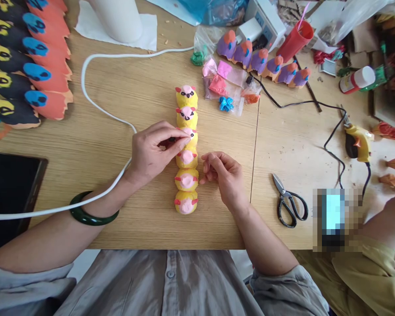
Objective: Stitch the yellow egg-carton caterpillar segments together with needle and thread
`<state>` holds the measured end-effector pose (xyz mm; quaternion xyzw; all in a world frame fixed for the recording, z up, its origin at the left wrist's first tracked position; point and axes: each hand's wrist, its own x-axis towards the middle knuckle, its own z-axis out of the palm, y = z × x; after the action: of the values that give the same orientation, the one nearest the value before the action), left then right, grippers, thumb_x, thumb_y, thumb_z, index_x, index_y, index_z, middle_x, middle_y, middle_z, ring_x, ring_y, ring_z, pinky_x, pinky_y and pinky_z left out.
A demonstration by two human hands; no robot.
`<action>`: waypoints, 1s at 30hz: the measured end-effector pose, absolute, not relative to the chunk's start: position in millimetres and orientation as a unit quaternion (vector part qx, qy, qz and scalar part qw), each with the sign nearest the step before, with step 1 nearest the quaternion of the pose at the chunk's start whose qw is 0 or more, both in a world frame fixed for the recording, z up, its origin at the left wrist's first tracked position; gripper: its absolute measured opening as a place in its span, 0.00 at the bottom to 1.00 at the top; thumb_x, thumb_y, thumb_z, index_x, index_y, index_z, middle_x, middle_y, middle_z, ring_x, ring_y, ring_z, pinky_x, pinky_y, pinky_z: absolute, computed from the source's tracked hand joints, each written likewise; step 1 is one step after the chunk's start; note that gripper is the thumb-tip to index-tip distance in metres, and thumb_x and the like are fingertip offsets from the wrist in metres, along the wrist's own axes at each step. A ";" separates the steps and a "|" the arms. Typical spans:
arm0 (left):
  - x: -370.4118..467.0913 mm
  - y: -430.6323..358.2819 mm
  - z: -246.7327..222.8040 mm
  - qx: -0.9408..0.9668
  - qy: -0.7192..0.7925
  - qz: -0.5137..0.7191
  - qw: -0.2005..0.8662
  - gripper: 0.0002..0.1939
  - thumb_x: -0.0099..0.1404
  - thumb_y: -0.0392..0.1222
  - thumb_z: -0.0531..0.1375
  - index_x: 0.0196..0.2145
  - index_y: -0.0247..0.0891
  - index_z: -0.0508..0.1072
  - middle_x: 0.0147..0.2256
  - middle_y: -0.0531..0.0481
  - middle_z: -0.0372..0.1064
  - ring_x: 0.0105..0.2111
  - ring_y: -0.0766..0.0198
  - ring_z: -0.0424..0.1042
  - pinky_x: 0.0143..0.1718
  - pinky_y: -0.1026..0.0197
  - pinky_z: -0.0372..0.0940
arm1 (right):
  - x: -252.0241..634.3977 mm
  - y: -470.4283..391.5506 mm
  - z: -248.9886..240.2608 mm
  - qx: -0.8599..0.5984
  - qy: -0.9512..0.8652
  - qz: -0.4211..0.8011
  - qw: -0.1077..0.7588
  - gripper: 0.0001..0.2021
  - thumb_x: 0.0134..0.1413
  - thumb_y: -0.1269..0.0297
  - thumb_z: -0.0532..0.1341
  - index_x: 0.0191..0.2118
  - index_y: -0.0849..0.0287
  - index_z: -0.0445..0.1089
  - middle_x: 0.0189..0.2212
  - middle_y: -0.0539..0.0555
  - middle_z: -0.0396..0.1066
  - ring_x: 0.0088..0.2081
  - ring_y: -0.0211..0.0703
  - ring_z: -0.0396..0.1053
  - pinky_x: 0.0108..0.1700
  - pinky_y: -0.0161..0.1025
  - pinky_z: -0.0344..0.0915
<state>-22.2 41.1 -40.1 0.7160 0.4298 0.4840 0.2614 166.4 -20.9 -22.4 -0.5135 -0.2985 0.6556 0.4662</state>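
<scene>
A column of several yellow clay heads [186,180] with pink faces and red ears lies on the wooden table. The two farthest heads bear black marks on their faces, and a small black mark shows on the third. My left hand [154,149] reaches over that third head, thumb and forefinger pinched at its face; what they hold, if anything, is too small to name. Just right of the column, my right hand [224,173] hovers with curled fingers, its fingertips near the fourth head. Whether something sits between those fingers cannot be made out.
Bags of coloured clay [219,83] and a purple row [258,61] lie beyond. Black-handled scissors [288,202] and a yellow tool [360,142] are right. A white cable [108,115] crosses my left forearm. Painted rows [49,57] and a phone [11,193] lie left. Another person's arm [388,215] shows right.
</scene>
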 end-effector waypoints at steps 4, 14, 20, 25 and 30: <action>-20.5 37.6 -40.6 0.702 0.432 0.492 0.281 0.02 0.70 0.40 0.69 0.37 0.46 0.83 0.36 0.53 0.82 0.35 0.65 0.79 0.33 0.60 0.71 | 166.6 -21.0 -22.0 -0.511 -0.298 0.657 0.467 0.16 0.59 0.48 0.70 0.34 0.57 0.78 0.25 0.46 0.68 0.23 0.32 0.60 0.26 0.33 0.71; -19.5 41.4 -42.5 0.705 0.465 0.469 0.258 0.07 0.73 0.50 0.67 0.38 0.48 0.82 0.32 0.55 0.76 0.30 0.68 0.71 0.30 0.57 0.64 | 166.2 -21.0 -19.4 -0.521 -0.291 0.656 0.463 0.15 0.58 0.49 0.71 0.34 0.57 0.78 0.24 0.46 0.68 0.23 0.32 0.60 0.27 0.34 0.72; -16.6 43.4 -47.1 0.640 0.487 0.503 0.317 0.11 0.72 0.53 0.67 0.44 0.46 0.83 0.37 0.53 0.80 0.34 0.66 0.78 0.34 0.59 0.72 | 166.3 -20.8 -20.4 -0.522 -0.298 0.653 0.460 0.16 0.58 0.48 0.70 0.34 0.57 0.78 0.24 0.46 0.69 0.22 0.32 0.61 0.26 0.34 0.71; -18.4 42.8 -45.5 0.608 0.468 0.527 0.365 0.11 0.73 0.54 0.66 0.44 0.48 0.84 0.39 0.52 0.82 0.36 0.64 0.81 0.34 0.62 0.74 | 166.1 -21.5 -24.1 -0.522 -0.309 0.646 0.463 0.16 0.60 0.48 0.69 0.35 0.56 0.77 0.25 0.46 0.69 0.22 0.32 0.61 0.26 0.35 0.71; -23.4 40.7 -39.7 0.621 0.495 0.485 0.365 0.17 0.70 0.61 0.66 0.49 0.49 0.82 0.37 0.53 0.78 0.32 0.67 0.76 0.29 0.62 0.67 | 164.1 -26.5 -27.3 -0.530 -0.425 0.553 0.481 0.09 0.68 0.55 0.64 0.46 0.51 0.79 0.33 0.49 0.72 0.30 0.36 0.66 0.32 0.37 0.73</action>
<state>-23.4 40.7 -39.7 0.6215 0.4950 0.4855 0.3647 164.1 -26.5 -27.3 -0.5305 -0.4254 0.5533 0.4812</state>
